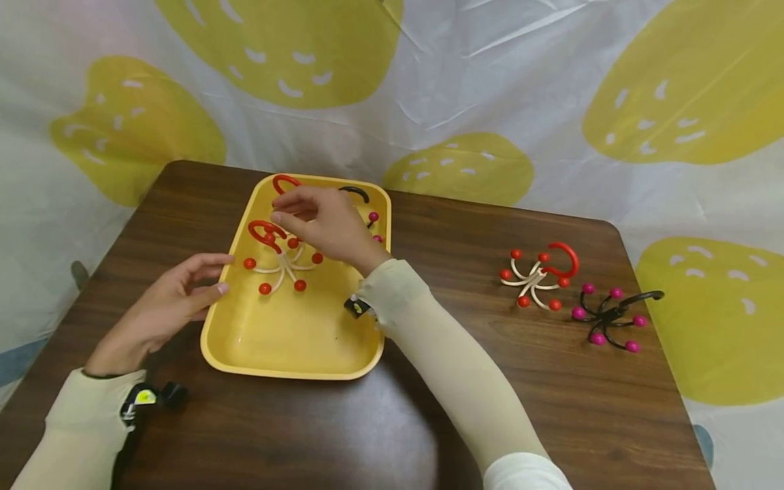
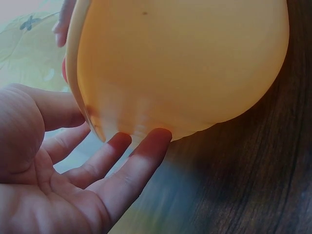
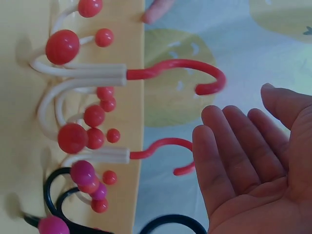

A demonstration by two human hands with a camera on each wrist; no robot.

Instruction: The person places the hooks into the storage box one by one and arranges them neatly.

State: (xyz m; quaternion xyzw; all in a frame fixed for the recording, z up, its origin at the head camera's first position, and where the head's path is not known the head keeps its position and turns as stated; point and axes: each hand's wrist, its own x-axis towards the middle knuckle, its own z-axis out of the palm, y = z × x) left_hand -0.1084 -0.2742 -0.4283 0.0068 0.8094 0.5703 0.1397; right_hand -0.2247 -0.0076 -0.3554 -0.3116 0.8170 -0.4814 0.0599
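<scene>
Right hand: the right hand [image 1: 327, 228] hovers over the far half of the yellow tray [image 1: 294, 347], centre-left of the head view; the right wrist view shows its palm [image 3: 263, 175] spread, fingers straight and side by side, gripping nothing.
Right hand's nearest thing: a red-and-cream hook toy [image 1: 278, 258] with cream prongs tipped in red balls and a red hook, lying in the tray just below and left of the fingertips; from the head view I cannot tell whether the fingers touch its hook.
Second red hook: another red hook [image 1: 284, 181] shows at the tray's far rim, just above the right hand; the right wrist view shows two red hooks [image 3: 180, 73] reaching out past the tray's edge.
Black hook toy in tray: a black hook toy with pink balls [image 1: 367, 207] is mostly hidden behind the right hand, at the tray's far right corner.
Left hand: the left hand [image 1: 162, 306] lies on the surface at the tray's left side, fingers loosely straight; in the left wrist view its fingertips [image 2: 156, 139] touch the tray's outer wall [image 2: 185, 68], holding nothing.
Surface: the dark wooden surface [image 1: 478, 381] carries the tray at centre-left.
Outside the tray: a red-and-cream hook toy [image 1: 539, 275] and, just beside it to the lower right, a black-and-pink hook toy [image 1: 609, 316] lie on the surface at the right of the frame, well apart from the tray.
Backdrop: a white cloth with yellow blobs [image 1: 490, 88] hangs behind the surface.
</scene>
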